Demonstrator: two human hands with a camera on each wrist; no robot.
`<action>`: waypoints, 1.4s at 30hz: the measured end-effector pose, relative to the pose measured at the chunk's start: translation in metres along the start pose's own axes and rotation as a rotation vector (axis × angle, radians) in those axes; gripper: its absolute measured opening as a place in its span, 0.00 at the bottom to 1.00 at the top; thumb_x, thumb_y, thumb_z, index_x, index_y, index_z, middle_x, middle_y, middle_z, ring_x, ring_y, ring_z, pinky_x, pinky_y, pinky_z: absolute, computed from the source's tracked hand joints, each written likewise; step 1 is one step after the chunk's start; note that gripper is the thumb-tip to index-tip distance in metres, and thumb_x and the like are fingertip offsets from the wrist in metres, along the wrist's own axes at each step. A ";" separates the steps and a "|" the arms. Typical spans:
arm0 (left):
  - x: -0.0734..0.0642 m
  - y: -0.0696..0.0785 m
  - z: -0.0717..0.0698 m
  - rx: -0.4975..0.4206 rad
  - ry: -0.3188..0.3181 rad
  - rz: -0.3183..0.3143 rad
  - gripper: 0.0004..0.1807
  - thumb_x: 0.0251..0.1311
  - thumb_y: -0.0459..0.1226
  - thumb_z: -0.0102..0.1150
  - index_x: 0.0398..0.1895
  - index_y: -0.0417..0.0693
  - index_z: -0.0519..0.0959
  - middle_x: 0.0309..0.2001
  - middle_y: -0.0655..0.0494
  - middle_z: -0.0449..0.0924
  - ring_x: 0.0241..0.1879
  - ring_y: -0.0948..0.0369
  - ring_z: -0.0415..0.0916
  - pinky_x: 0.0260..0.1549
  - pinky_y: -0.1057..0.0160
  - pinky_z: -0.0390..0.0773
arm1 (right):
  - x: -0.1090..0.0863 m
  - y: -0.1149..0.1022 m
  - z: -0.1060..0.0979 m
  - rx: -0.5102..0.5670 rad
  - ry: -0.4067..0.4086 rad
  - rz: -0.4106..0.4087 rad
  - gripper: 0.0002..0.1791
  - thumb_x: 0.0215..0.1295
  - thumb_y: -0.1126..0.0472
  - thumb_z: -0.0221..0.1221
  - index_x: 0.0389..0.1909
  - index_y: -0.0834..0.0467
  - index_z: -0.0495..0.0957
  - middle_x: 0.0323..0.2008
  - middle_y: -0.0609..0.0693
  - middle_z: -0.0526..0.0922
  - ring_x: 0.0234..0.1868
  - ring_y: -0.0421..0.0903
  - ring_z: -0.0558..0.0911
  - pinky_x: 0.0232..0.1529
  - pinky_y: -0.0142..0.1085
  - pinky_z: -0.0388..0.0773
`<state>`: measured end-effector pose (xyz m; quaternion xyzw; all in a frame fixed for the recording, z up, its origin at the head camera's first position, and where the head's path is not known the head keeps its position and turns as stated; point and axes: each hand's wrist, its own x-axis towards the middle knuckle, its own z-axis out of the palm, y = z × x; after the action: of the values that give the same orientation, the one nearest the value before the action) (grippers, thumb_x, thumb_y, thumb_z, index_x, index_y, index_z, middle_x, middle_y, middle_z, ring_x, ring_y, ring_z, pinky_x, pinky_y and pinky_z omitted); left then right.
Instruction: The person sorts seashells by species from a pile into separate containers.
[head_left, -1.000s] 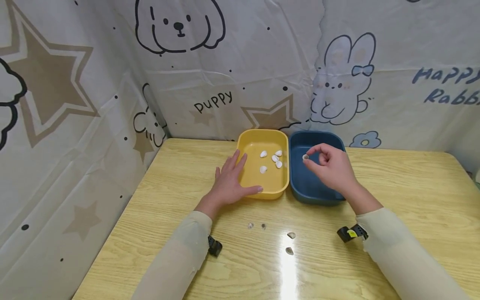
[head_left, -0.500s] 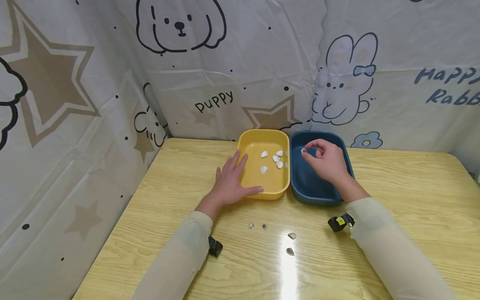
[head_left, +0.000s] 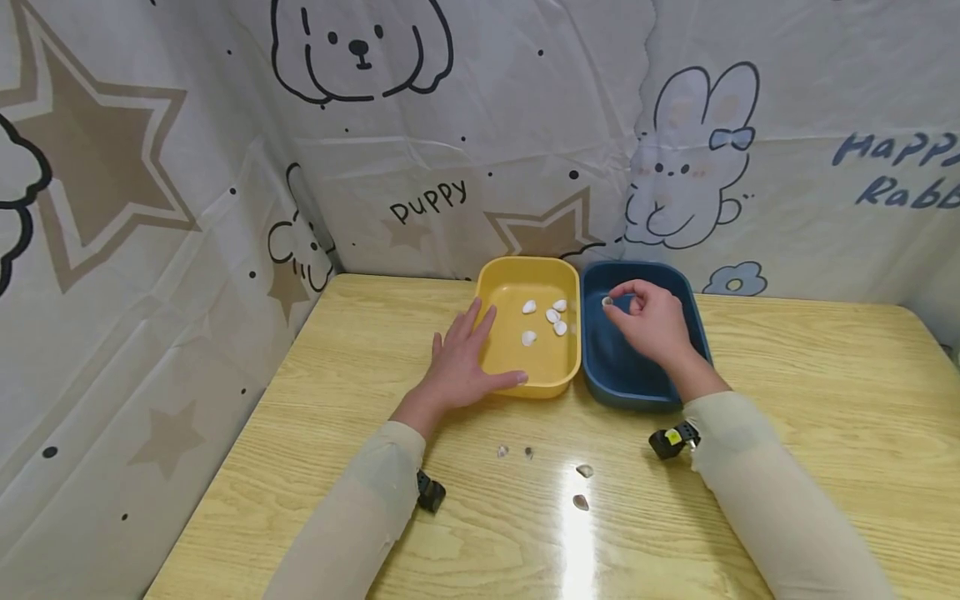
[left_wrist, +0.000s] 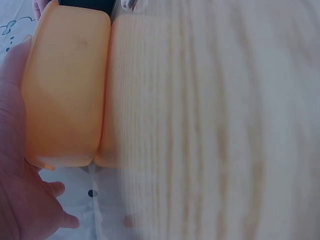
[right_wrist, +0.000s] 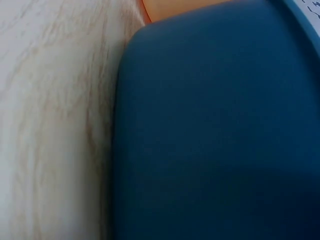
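Observation:
My right hand (head_left: pixel 655 323) pinches a small greyish shell (head_left: pixel 607 302) between thumb and index finger, over the far left part of the blue container (head_left: pixel 618 371). The blue container's outer wall (right_wrist: pixel 210 110) fills most of the right wrist view and hides that hand. With fingers spread, my left hand (head_left: pixel 459 367) rests along the left side and near corner of the yellow container (head_left: pixel 510 287). The left wrist view shows this hand (left_wrist: pixel 15 145) against the yellow outer wall (left_wrist: pixel 67 85). Several white shells (head_left: pixel 552 316) lie inside the yellow container.
In front of the containers, several loose shells lie on the wooden table (head_left: pixel 360 358), among them a brownish one (head_left: pixel 581 502) and a pale one (head_left: pixel 502 451). A printed curtain (head_left: pixel 420 150) hangs behind the table and along its left side.
My right hand has moved slightly up and left over the blue container, the shell still pinched, and its forearm has swung left. The left hand and the yellow container stay put.

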<state>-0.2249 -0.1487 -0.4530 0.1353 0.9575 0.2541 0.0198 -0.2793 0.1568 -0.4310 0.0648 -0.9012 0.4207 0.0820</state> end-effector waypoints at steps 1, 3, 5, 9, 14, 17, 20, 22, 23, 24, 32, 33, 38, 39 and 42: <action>0.000 0.000 0.000 0.000 0.000 0.000 0.65 0.45 0.78 0.55 0.82 0.61 0.43 0.80 0.61 0.29 0.77 0.48 0.33 0.67 0.34 0.36 | 0.000 0.000 0.000 -0.001 -0.003 0.006 0.15 0.68 0.51 0.64 0.47 0.57 0.81 0.17 0.49 0.66 0.16 0.51 0.68 0.15 0.37 0.60; 0.000 0.001 0.000 0.002 0.000 0.000 0.65 0.45 0.78 0.55 0.82 0.61 0.43 0.80 0.61 0.29 0.77 0.48 0.33 0.67 0.34 0.36 | 0.000 0.000 -0.001 -0.002 -0.009 0.014 0.15 0.68 0.52 0.64 0.47 0.58 0.81 0.17 0.49 0.66 0.16 0.51 0.68 0.15 0.37 0.60; 0.000 0.000 0.000 0.003 -0.002 -0.001 0.66 0.44 0.79 0.55 0.82 0.61 0.43 0.80 0.61 0.29 0.77 0.48 0.33 0.67 0.34 0.36 | 0.000 0.001 -0.001 -0.004 -0.011 0.017 0.15 0.68 0.53 0.64 0.48 0.59 0.81 0.17 0.50 0.66 0.16 0.51 0.68 0.16 0.37 0.60; 0.000 0.001 0.000 -0.004 -0.005 -0.004 0.66 0.44 0.79 0.55 0.82 0.61 0.43 0.80 0.61 0.29 0.77 0.48 0.33 0.67 0.34 0.36 | -0.002 0.000 -0.003 0.008 -0.004 0.024 0.16 0.68 0.53 0.64 0.50 0.59 0.81 0.17 0.50 0.65 0.16 0.51 0.68 0.16 0.37 0.60; -0.001 0.001 0.000 -0.008 -0.009 -0.012 0.66 0.44 0.78 0.55 0.82 0.60 0.43 0.80 0.62 0.28 0.77 0.49 0.32 0.67 0.35 0.35 | -0.009 -0.007 -0.009 0.018 0.002 0.008 0.16 0.68 0.51 0.64 0.49 0.56 0.81 0.17 0.50 0.64 0.16 0.51 0.67 0.15 0.37 0.59; -0.001 0.001 -0.001 -0.007 -0.011 -0.012 0.66 0.45 0.78 0.55 0.82 0.60 0.42 0.80 0.62 0.28 0.77 0.49 0.32 0.68 0.35 0.35 | -0.019 -0.012 -0.014 0.019 -0.004 -0.031 0.16 0.67 0.50 0.65 0.48 0.56 0.81 0.16 0.50 0.63 0.14 0.51 0.66 0.15 0.37 0.59; -0.001 0.001 -0.001 -0.006 -0.007 -0.006 0.65 0.45 0.78 0.55 0.82 0.60 0.43 0.80 0.61 0.28 0.77 0.49 0.33 0.67 0.35 0.35 | -0.031 -0.016 -0.020 0.018 -0.002 -0.092 0.14 0.65 0.53 0.67 0.45 0.56 0.82 0.14 0.49 0.61 0.12 0.49 0.64 0.16 0.38 0.60; -0.001 0.000 -0.001 -0.003 -0.001 -0.002 0.65 0.45 0.77 0.56 0.82 0.60 0.43 0.80 0.61 0.29 0.77 0.48 0.33 0.67 0.34 0.36 | -0.040 -0.019 -0.023 0.022 -0.005 -0.136 0.12 0.65 0.54 0.68 0.44 0.56 0.82 0.13 0.47 0.60 0.11 0.48 0.62 0.16 0.38 0.60; -0.001 0.000 -0.001 -0.004 0.002 -0.002 0.65 0.45 0.77 0.56 0.82 0.60 0.43 0.80 0.61 0.29 0.77 0.48 0.34 0.67 0.34 0.36 | -0.044 -0.021 -0.024 0.026 -0.007 -0.158 0.11 0.64 0.54 0.68 0.43 0.56 0.82 0.13 0.47 0.60 0.11 0.47 0.62 0.17 0.38 0.60; -0.001 0.000 -0.001 -0.003 0.003 -0.001 0.65 0.46 0.77 0.56 0.82 0.60 0.43 0.80 0.61 0.29 0.77 0.48 0.34 0.67 0.34 0.36 | -0.049 -0.022 -0.025 0.028 -0.011 -0.182 0.11 0.64 0.55 0.69 0.42 0.56 0.82 0.13 0.46 0.60 0.11 0.46 0.61 0.17 0.38 0.60; -0.001 -0.001 -0.001 -0.010 0.009 0.002 0.65 0.45 0.77 0.56 0.82 0.60 0.43 0.81 0.60 0.30 0.77 0.48 0.34 0.67 0.34 0.37 | -0.086 -0.030 -0.029 0.041 -0.046 -0.250 0.10 0.62 0.56 0.71 0.41 0.53 0.82 0.13 0.43 0.59 0.13 0.43 0.61 0.18 0.37 0.58; -0.001 -0.001 -0.001 -0.008 0.010 0.002 0.65 0.45 0.77 0.56 0.82 0.60 0.44 0.81 0.60 0.30 0.77 0.48 0.34 0.67 0.34 0.37 | -0.091 -0.030 -0.029 0.042 -0.051 -0.253 0.10 0.62 0.56 0.71 0.41 0.53 0.82 0.14 0.42 0.59 0.13 0.43 0.61 0.18 0.37 0.58; -0.001 0.001 -0.001 -0.018 0.000 -0.003 0.65 0.45 0.77 0.56 0.82 0.61 0.43 0.80 0.62 0.29 0.78 0.52 0.31 0.67 0.35 0.35 | -0.110 -0.031 -0.026 0.063 -0.078 -0.286 0.09 0.59 0.60 0.72 0.39 0.52 0.83 0.13 0.40 0.57 0.13 0.41 0.59 0.18 0.36 0.58; -0.001 0.001 -0.001 -0.022 -0.003 -0.004 0.65 0.45 0.77 0.57 0.82 0.61 0.43 0.80 0.62 0.28 0.78 0.53 0.30 0.67 0.35 0.35 | -0.113 -0.030 -0.025 0.068 -0.083 -0.292 0.09 0.59 0.61 0.72 0.38 0.53 0.83 0.13 0.40 0.57 0.13 0.40 0.58 0.18 0.36 0.58; -0.001 0.002 -0.001 -0.025 -0.005 -0.006 0.65 0.45 0.77 0.57 0.82 0.61 0.43 0.80 0.62 0.28 0.78 0.53 0.30 0.67 0.35 0.34 | -0.122 -0.028 -0.022 0.092 -0.109 -0.302 0.09 0.58 0.62 0.73 0.37 0.52 0.83 0.14 0.38 0.56 0.14 0.38 0.58 0.18 0.35 0.58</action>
<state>-0.2236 -0.1484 -0.4510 0.1327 0.9546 0.2655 0.0246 -0.1529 0.1616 -0.4213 0.2258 -0.8641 0.4403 0.0920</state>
